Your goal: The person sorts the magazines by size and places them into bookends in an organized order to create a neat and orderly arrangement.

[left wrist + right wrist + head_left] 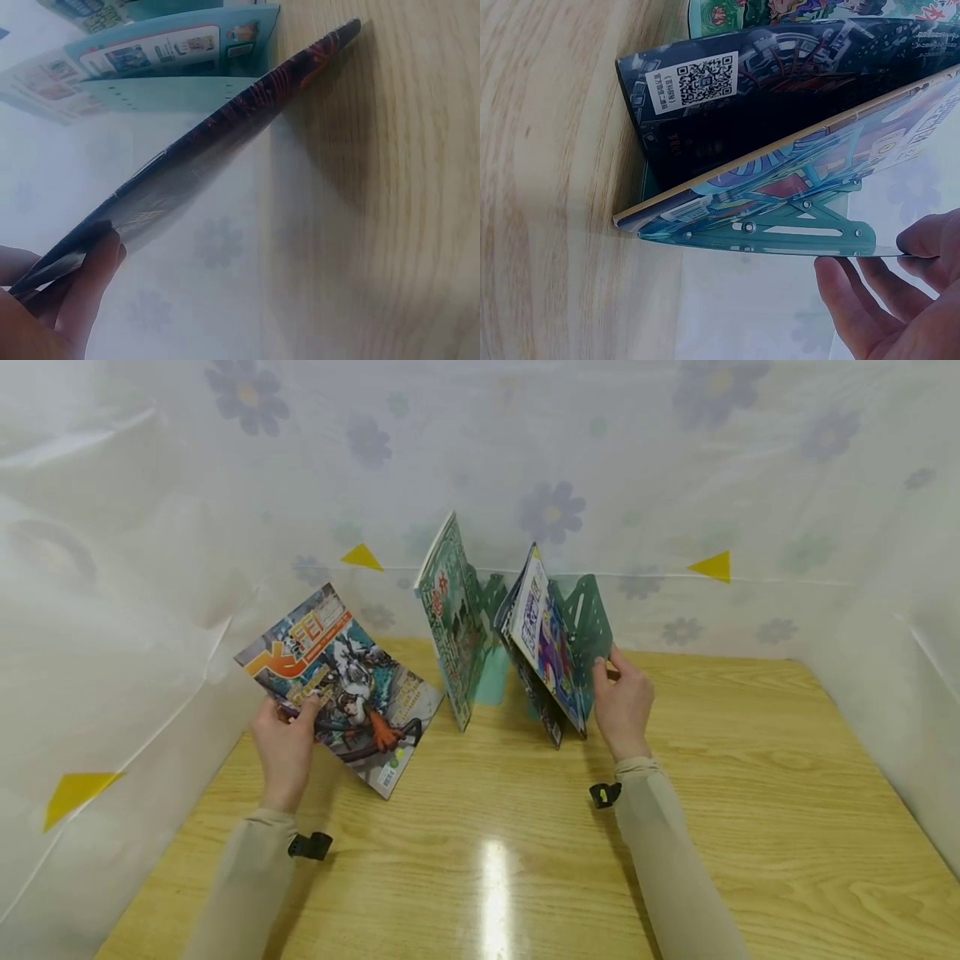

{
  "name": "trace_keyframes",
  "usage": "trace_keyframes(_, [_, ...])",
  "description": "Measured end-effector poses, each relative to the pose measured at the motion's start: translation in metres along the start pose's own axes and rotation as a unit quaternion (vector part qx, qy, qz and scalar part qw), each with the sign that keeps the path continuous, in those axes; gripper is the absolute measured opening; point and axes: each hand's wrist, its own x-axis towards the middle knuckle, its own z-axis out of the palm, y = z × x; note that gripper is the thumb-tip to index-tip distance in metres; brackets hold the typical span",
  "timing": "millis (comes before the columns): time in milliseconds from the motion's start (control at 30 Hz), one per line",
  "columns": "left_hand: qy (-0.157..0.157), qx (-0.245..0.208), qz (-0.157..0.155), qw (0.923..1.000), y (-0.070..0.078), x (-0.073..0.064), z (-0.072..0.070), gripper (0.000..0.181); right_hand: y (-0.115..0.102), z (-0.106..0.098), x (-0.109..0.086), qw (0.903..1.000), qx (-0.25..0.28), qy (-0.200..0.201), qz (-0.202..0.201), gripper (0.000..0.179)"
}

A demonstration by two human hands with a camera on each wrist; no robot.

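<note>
At the left, my left hand (283, 750) grips a magazine (358, 681) with an orange title, thumb on its cover and fingers behind; it is tilted above the table. The left wrist view shows this magazine (202, 154) almost edge-on. My right hand (626, 703) pinches the right panel (780, 241) of a green metal bookend (592, 610). Two magazines lean against that panel: a colourful one (551, 647) and a dark one (780, 82) with a QR code, spread apart at the top. A green-covered magazine (456, 627) stands at the bookend's left side.
The wooden table (495, 810) bears the bookend near its back edge. Translucent flowered sheeting (465, 452) hangs behind and on both sides. Yellow triangles (712, 567) mark the sheeting. A black wrist strap (311, 846) sits on each sleeve.
</note>
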Motion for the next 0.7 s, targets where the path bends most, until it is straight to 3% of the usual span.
trace_keyframes(267, [0.015,0.000,0.068,0.9976,0.010,-0.013,0.002,0.030,0.001,0.000,0.000,1.0000,-0.002,-0.001,-0.003,0.037])
trace_keyframes(433, [0.027,0.022,0.094,0.9950,0.017,-0.020,0.003,0.028,0.000,0.000,0.000,1.0000,-0.001,-0.001,0.000,0.037])
trace_keyframes(700, [0.019,0.048,0.124,0.9909,0.024,-0.027,0.005,0.029,0.002,0.000,0.000,1.0000,0.000,-0.002,0.000,0.037])
